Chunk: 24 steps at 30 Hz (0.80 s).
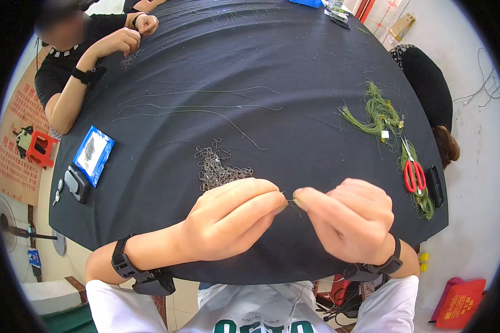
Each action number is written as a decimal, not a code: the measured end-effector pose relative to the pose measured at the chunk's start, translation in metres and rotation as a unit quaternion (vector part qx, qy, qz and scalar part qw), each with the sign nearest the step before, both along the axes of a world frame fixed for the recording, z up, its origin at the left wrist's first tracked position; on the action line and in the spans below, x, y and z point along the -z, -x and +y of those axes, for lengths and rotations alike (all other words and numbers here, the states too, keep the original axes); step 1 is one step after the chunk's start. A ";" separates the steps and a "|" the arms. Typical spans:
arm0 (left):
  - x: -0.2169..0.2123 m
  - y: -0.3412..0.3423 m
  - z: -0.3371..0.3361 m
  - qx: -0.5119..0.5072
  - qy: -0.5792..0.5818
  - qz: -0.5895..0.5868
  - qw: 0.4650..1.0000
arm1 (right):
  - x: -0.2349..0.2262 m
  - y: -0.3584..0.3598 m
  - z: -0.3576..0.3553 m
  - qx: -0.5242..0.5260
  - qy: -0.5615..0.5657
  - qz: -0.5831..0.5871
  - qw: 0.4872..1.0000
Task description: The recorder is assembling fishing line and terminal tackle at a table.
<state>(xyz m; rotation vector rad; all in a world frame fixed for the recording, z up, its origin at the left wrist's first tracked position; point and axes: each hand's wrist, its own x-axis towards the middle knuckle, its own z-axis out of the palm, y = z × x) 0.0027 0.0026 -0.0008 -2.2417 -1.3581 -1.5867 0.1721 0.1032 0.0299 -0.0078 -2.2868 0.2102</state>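
Observation:
Close to the table's near edge, my left hand [230, 219] and my right hand [350, 219] meet with fingertips pinched. A thin fishing line [298, 206] runs across the small gap between them, a short end hanging down. Whether the left fingers also hide a small hook cannot be seen. Just beyond my left hand lies a tangled pile of dark metal fish hooks [219, 168]. Farther off, several loose strands of line [200, 107] stretch across the black cloth [294, 150].
At right lie green line bundles [375, 114], red-handled scissors [414, 172] and a black case [436, 186]. A blue packet [94, 152] and a grey-black device [76, 184] rest at left. One person [66, 66] works far left; another [428, 83] is at far right.

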 end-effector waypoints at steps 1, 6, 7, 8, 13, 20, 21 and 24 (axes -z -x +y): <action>0.000 0.001 -0.001 0.001 0.000 0.000 1.000 | 0.001 0.001 0.003 0.004 0.003 0.004 1.000; -0.003 0.000 -0.003 0.049 0.028 -0.029 0.998 | 0.006 0.001 0.006 -0.007 0.053 -0.005 0.999; -0.003 0.000 -0.003 0.049 0.028 -0.029 0.998 | 0.007 0.000 0.006 -0.010 0.067 -0.008 0.998; -0.003 -0.001 -0.003 0.051 0.033 -0.046 0.997 | 0.007 0.000 0.006 -0.013 0.081 -0.011 0.997; -0.004 0.000 -0.004 0.054 0.055 -0.072 0.994 | 0.007 0.000 0.007 -0.010 0.090 -0.016 0.996; -0.006 0.001 -0.005 0.058 0.062 -0.069 0.994 | 0.006 0.000 0.006 -0.009 0.098 -0.015 0.995; -0.006 0.001 -0.005 0.056 0.063 -0.070 0.994 | 0.006 0.000 0.006 -0.009 0.098 -0.015 0.995; -0.009 0.000 -0.008 0.046 0.077 -0.072 0.993 | 0.008 0.002 0.005 -0.013 0.122 -0.021 0.992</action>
